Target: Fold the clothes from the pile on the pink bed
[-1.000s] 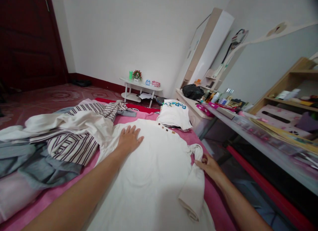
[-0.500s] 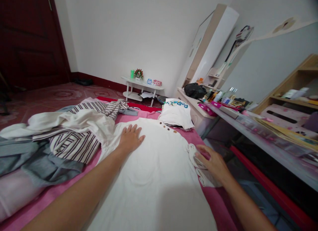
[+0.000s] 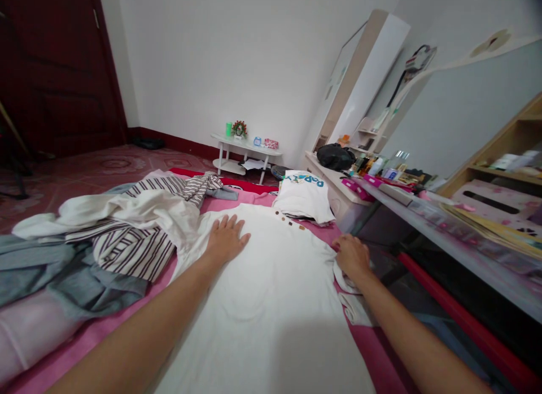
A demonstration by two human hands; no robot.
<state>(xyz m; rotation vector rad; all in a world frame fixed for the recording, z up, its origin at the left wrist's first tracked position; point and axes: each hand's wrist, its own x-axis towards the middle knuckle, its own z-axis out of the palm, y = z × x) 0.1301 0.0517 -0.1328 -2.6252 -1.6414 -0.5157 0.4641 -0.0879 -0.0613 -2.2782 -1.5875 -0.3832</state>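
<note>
Left hand (image 3: 228, 239), just right of a heap of clothes (image 3: 131, 253), is laid open, palm down, on the upper part of a white garment (image 3: 262, 292), which is spread between both hands and towards the wearer. By it, the cloth is apparently steadied. At the right edge, the bunched sleeve (image 3: 358, 309) is partly covered by the right hand (image 3: 351, 255), its fingers bent; whether fabric is pinched cannot be told. Sleeve arranging seems in hand, for which a firm left hold and gentle straightening are called for.

Blue lettering (image 3: 312, 182) on folded white garment (image 3: 302, 201): wording too small, blurred to read surely.
</note>
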